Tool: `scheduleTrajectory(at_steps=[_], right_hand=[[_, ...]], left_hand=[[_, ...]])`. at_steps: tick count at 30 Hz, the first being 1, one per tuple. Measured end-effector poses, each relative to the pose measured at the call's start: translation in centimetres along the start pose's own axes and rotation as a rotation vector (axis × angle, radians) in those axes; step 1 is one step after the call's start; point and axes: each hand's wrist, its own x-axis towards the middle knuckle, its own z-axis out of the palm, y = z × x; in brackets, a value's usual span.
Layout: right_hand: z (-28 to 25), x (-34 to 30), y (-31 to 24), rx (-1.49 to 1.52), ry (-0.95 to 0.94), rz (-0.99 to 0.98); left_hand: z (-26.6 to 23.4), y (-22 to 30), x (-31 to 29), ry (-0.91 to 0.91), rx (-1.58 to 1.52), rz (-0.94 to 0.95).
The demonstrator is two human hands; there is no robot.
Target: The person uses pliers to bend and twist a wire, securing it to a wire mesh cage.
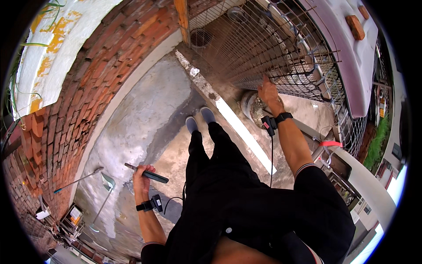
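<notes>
My left hand (141,179) is closed around a flat tool (154,177) with a long dark handle and a short metal end. It is held out over the concrete floor, left of my legs; its exact kind I cannot make out. Farther off and to the right, my right hand (269,93) reaches to the lower edge of a rusty wire mesh panel (246,57). Its index finger stretches out at the wires, and the other fingers are partly hidden. Below that hand stands a round whitish bucket (247,107), partly covered by the hand and wrist.
A pale concrete strip (239,127) crosses the floor beside my shoes. A brick wall (110,57) curves along the left. On the floor lie a long-handled dustpan (107,181) and a thin stick (79,180). Bricks (354,27) rest on a pinkish slab (347,57) at the right.
</notes>
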Motion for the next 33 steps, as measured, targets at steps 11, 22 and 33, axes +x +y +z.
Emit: scheduleTrajectory(at_steps=[11,22,33], right_hand=[[-0.8,0.1,0.8,-0.007,-0.074,-0.070],[-0.5,0.5,1.6,-0.092,-0.117,-0.062],[0.0,0.3,1.9,-0.125,-0.080,-0.103]], left_hand=[[-0.8,-1.1,0.2,-0.016,-0.018,-0.010],[-1.1,-1.6,0.5,-0.042,-0.041,0.005],[-0.1,-1.3,-0.2,0.024,-0.051,0.016]])
